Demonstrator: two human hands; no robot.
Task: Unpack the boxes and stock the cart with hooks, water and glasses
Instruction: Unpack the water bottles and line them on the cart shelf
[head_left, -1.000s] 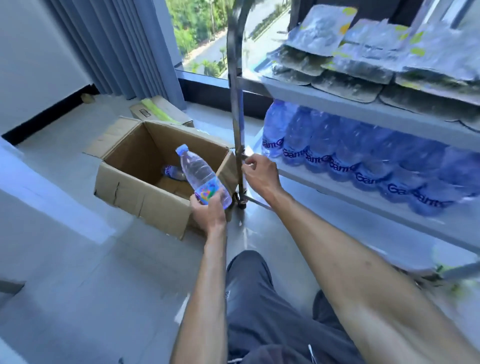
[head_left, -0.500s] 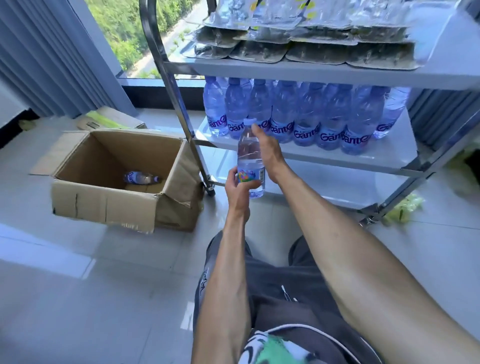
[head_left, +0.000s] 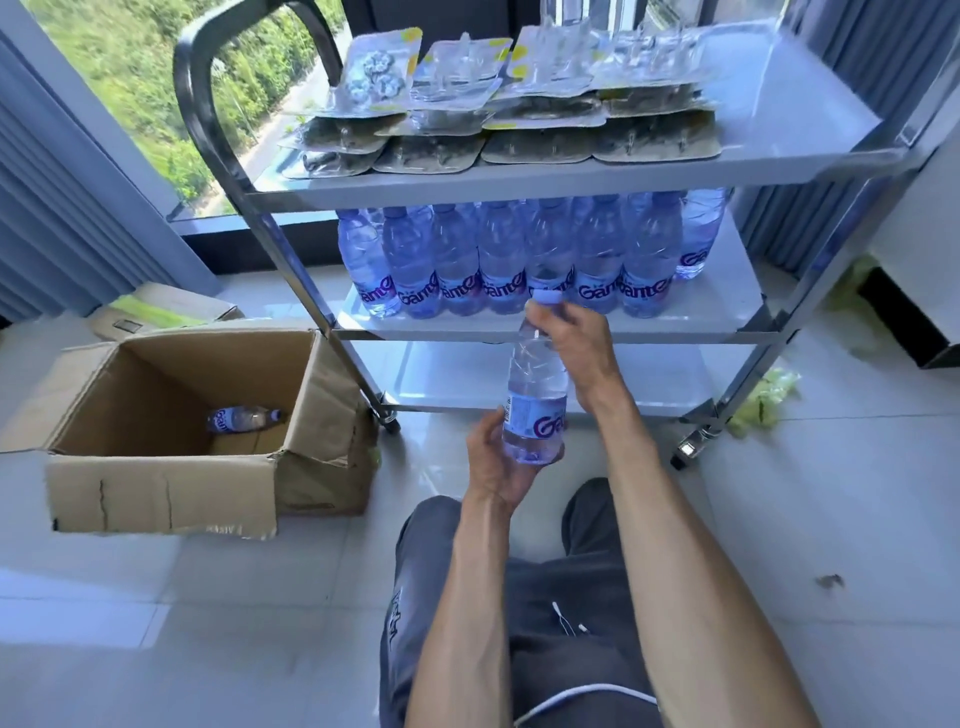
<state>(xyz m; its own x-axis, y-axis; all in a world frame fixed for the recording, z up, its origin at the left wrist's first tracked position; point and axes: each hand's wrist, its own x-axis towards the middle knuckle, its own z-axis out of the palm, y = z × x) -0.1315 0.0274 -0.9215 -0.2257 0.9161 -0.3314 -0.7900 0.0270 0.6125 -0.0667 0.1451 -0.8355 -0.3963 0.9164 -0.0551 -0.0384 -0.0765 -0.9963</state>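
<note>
A clear water bottle with a blue cap stands upright in front of the steel cart. My left hand cups its base and my right hand grips its neck just under the cap. Several water bottles line the cart's middle shelf. Blister packs of hooks cover the top shelf. One more bottle lies on its side in the open cardboard box on the floor at the left.
A flat carton lies behind the open box, by the window. Crumpled green plastic sits at the cart's right wheel. The cart's bottom shelf is bare. My knees are low in the middle.
The bottle came out of the box and across to the cart's front. My right hand left the cart post and took the bottle's neck. My view swung right and up.
</note>
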